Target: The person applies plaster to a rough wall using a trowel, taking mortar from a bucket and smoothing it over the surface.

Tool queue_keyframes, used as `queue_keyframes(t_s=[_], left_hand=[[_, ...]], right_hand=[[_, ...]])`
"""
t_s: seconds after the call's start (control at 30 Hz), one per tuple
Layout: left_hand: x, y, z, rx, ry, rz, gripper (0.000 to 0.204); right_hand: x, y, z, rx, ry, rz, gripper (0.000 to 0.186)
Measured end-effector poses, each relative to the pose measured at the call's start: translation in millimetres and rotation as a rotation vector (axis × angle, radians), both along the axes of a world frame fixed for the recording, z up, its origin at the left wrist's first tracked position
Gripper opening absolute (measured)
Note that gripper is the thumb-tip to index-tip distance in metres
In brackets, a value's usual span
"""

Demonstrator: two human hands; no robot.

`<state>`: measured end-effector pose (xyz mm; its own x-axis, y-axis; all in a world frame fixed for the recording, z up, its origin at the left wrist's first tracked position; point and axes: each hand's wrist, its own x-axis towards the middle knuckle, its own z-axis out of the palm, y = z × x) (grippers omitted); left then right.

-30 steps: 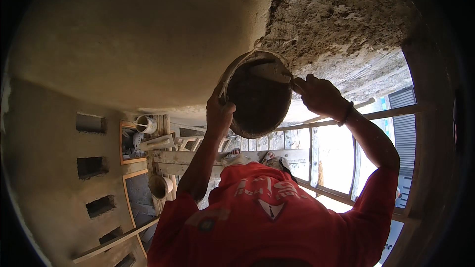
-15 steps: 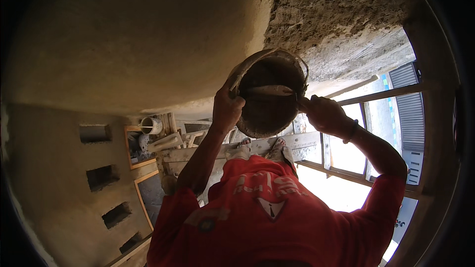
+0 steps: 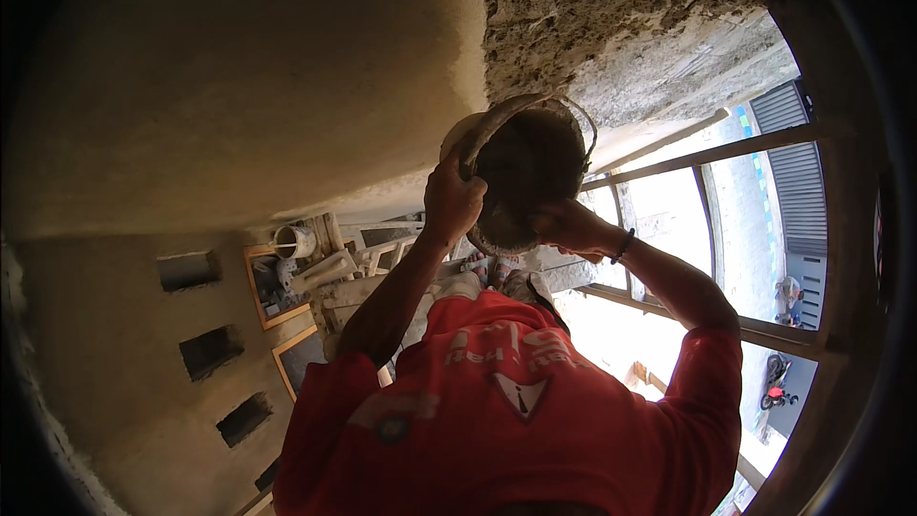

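A mortar-stained bucket [image 3: 457, 134] is tilted in front of me, its mouth turned toward me and its inside dark. My left hand [image 3: 454, 199] is closed on the left side of its rim, near the wire handle [image 3: 585, 115]. At the near right of the mouth, my right hand [image 3: 573, 227] is closed around what looks like a trowel [image 3: 590, 256]. Only its handle end pokes out below the fingers; the blade is lost in the shadow of the bucket. Beyond the bucket, smooth plaster [image 3: 287, 67] meets a rough, unfinished wall patch [image 3: 621, 14].
My feet [image 3: 497, 269] stand on a wooden plank [image 3: 564, 277] high above the ground. Timber rails [image 3: 726, 151] cross the bright drop at right. A white bucket [image 3: 294, 242] sits by boards at left. The left wall has several rectangular openings [image 3: 212, 352].
My right hand has moved down and left along the bucket's mouth, with the trowel's blade passing from sight. The bucket has shifted slightly left against the wall. My feet have come closer together.
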<state>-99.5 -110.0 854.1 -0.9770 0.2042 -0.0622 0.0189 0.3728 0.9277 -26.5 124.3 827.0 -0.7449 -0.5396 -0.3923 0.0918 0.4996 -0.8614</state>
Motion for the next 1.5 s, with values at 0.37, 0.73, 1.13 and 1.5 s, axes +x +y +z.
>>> queue_keyframes(t_s=[0.37,0.73,1.13,1.5], left_hand=[[5.0,4.6,-33.4,0.246,-0.218,0.121,0.072],[-31.8,-56.9,-38.2,0.376,-0.287,0.149,0.069],[-74.3,-119.8,-34.7,0.427,-0.307,0.115,0.065],[-93.1,-133.2,-26.2,0.501,-0.32,0.095,0.066]], right_hand=[[32.4,-22.3,-54.7,-0.433,-0.395,-0.497,0.028],[46.1,-101.4,12.5,-0.852,-0.294,-0.834,0.03],[22.9,-196.0,20.5,-1.06,-0.208,-1.011,0.031],[9.1,-231.2,67.2,-1.315,0.007,-1.126,0.027]])
